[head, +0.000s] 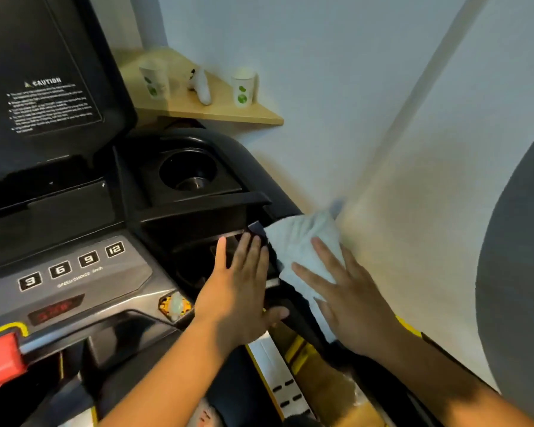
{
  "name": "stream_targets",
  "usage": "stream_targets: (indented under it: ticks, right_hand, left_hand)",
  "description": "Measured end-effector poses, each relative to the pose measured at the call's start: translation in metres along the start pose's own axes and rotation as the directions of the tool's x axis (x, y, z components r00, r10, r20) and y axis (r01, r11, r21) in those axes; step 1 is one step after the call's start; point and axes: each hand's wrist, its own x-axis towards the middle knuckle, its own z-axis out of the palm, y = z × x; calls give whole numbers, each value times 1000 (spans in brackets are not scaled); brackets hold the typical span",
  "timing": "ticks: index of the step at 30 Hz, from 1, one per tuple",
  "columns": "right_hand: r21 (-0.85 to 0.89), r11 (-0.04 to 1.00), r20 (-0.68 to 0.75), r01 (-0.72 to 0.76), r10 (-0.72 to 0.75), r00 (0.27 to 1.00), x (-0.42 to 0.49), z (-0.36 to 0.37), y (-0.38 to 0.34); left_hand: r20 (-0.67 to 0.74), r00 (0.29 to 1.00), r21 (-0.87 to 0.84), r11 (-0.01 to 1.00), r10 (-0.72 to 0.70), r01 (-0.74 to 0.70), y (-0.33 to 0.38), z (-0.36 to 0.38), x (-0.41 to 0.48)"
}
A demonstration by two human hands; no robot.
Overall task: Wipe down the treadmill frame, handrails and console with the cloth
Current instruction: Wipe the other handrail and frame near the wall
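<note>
Treadmill console: a black and grey panel with a row of square speed keys marked 3, 6, 9 and 12, a dim red readout below them, a red safety key at its lower left corner, and a dark display screen with a printed caution label rising above it. Right of the console, a black side tray holds a round cup holder; below the tray the right handrail, black and glossy, slopes down and away from the console. Cloth: pale, soft and crumpled, draped over the top of the handrail just right of the tray, blurred at its upper edge. Right hand lies flat on the cloth, fingers spread apart and extended, palm pressing it against the rail. Left hand rests open on the tray's lower recess between console and cloth, fingers straight and close together, thumb out against the rail; it touches the cloth's edge or sits just beside it, which cannot be told. Beyond the console, a wooden corner shelf carries two paper cups and a small white object.
</note>
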Motion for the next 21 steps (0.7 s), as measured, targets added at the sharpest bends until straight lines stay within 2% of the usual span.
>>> stream_targets:
  ticks: [4, 8, 11, 16, 21]
  right_hand:
    - [72, 996, 152, -56, 44, 987, 24, -9, 4]
    - [159, 987, 157, 21, -46, 987, 63, -10, 16]
    - [219, 975, 190, -24, -18, 982, 85, -7, 18]
    - [193, 981, 107, -4, -17, 994, 56, -2, 11]
    - [107, 994, 39, 28, -32, 999, -7, 7, 12]
  left_hand:
    - [125, 989, -5, 997, -78, 80, 7, -2, 13]
    - [160, 976, -35, 987, -149, 156, 11, -3, 21]
    - [144, 973, -9, 983, -183, 186, 12, -4, 19]
    - [103, 966, 1, 972, -236, 237, 23, -13, 13]
    - [142, 957, 41, 967, -253, 250, 29, -22, 12]
